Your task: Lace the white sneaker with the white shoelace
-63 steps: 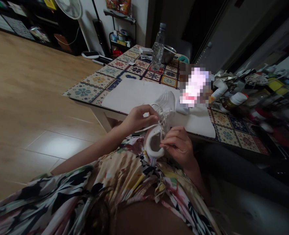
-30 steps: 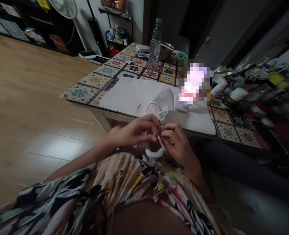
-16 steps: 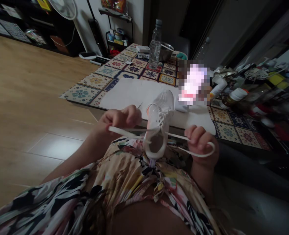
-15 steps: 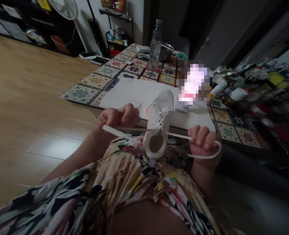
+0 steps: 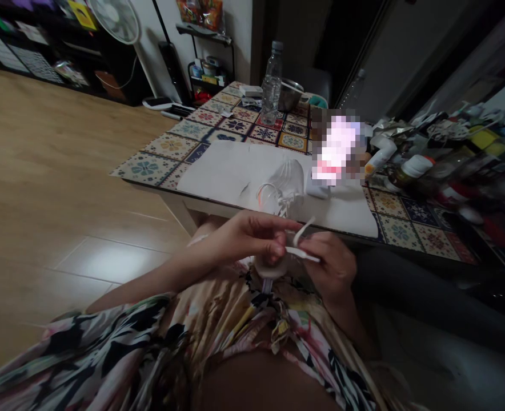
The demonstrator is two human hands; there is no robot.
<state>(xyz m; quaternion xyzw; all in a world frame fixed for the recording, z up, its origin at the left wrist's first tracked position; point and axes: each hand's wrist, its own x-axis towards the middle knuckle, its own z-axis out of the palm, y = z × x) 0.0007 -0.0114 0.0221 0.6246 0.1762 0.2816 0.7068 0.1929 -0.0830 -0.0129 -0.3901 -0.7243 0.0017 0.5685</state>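
A white sneaker (image 5: 280, 191) leans from my lap onto the edge of the low table (image 5: 167, 162), toe pointing away from me. My left hand (image 5: 248, 237) and my right hand (image 5: 332, 265) meet over the shoe's opening. Both are closed in a pinch on the ends of the white shoelace (image 5: 301, 245), which cross between my fingers. The heel of the shoe is mostly hidden under my hands.
A white sheet (image 5: 231, 168) lies on the patterned table under the shoe's toe. Farther back stand a clear water bottle (image 5: 272, 83) and a metal bowl (image 5: 291, 94). Bottles and clutter (image 5: 411, 168) crowd the table's right side. A fan (image 5: 115, 20) stands at the left on the wooden floor.
Half a second ago my hands were wide apart, pulling the lace ends out to each side. Now they have come together over the shoe with the ends crossed.
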